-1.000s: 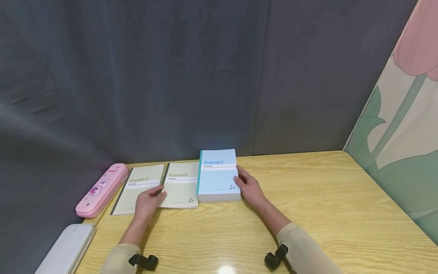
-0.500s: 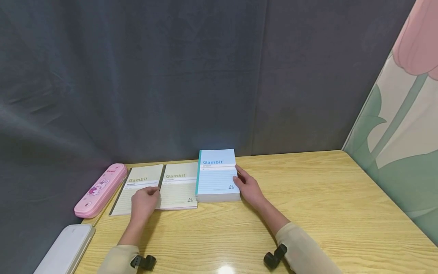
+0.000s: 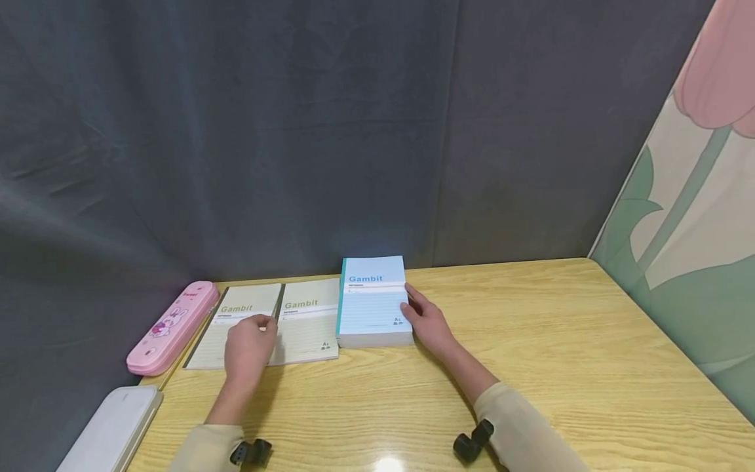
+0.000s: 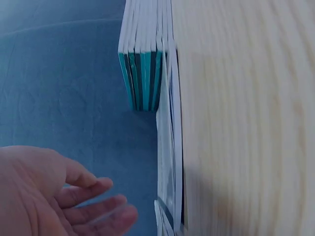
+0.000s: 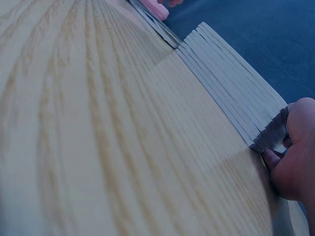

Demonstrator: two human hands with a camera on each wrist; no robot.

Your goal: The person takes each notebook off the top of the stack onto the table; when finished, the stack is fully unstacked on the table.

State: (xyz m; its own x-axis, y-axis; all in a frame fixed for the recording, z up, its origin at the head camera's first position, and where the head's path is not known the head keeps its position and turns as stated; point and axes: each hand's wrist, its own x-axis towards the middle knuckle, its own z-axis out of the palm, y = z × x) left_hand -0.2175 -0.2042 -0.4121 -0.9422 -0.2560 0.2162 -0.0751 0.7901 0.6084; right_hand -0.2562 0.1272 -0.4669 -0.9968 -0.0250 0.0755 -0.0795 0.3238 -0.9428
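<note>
A thick stack of notebooks [image 3: 373, 311] stands at the back of the table, a blue "Gambit" cover on top. My right hand [image 3: 430, 322] grips its right side, thumb on the top cover and fingers along the edge. In the right wrist view that hand [image 5: 300, 147] is at the end of the stack [image 5: 231, 83]. Two cream notebooks lie side by side to the left: a middle notebook [image 3: 309, 328] and a left notebook [image 3: 208, 346]. Over their meeting edges hangs my left hand [image 3: 248, 344], its fingers loosely bent around nothing; the left wrist view shows this hand [image 4: 64, 196] apart from the notebooks.
A pink pencil case [image 3: 174, 328] with a rabbit print lies beside the left notebook. Nearer me, at the table's left edge, is a white flat case [image 3: 112, 429]. A dark curtain [image 3: 295, 144] hangs right behind the wooden table [image 3: 531, 341].
My left hand pinched at the middle notebook's left edge, which shifted slightly left toward the left notebook; the hand has since come off it. My right hand has stayed at the stack.
</note>
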